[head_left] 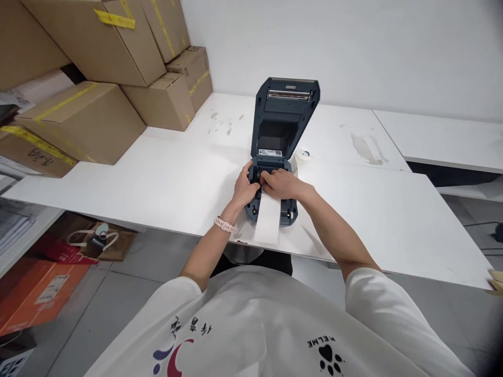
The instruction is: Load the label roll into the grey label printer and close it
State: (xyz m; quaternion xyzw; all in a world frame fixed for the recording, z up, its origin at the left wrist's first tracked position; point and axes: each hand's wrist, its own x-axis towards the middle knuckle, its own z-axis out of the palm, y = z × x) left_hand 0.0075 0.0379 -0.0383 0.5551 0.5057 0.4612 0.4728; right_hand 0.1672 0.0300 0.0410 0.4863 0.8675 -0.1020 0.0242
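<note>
Both hands are in the open bay of the dark grey plastic label printer (275, 201). It sits at the near edge of the white flat-topped table (165, 178), directly in front of me, so neither arm has to stretch.

Its hinged lid (285, 112) is tipped fully back and stands upright behind the bay. I read that as the reason I have free access from above.

Left hand (245, 186): fingers curled against the left side of the bay, thumb turned inward. It looks like it's bracing the body. I can't tell whether the fingers clamp on any part.

Right hand (282, 184): palm down, fingers together, laid over the top of the white paper strip (268, 220) where it leaves the bay. It's probably pressing the strip flat. The fingertips are hidden, so I can't tell if they pinch it.

The strip runs straight out of the printer front, centred, and its free end hangs just over the table edge toward me.

There's a pale pink band watch (225, 225) on my left wrist.

A small white roll (302, 154) sits just beside the printer's right rear, touching or nearly so. Brown cardboard boxes with yellow tape (86, 118) are stacked at the far left, well apart from the printer.
</note>
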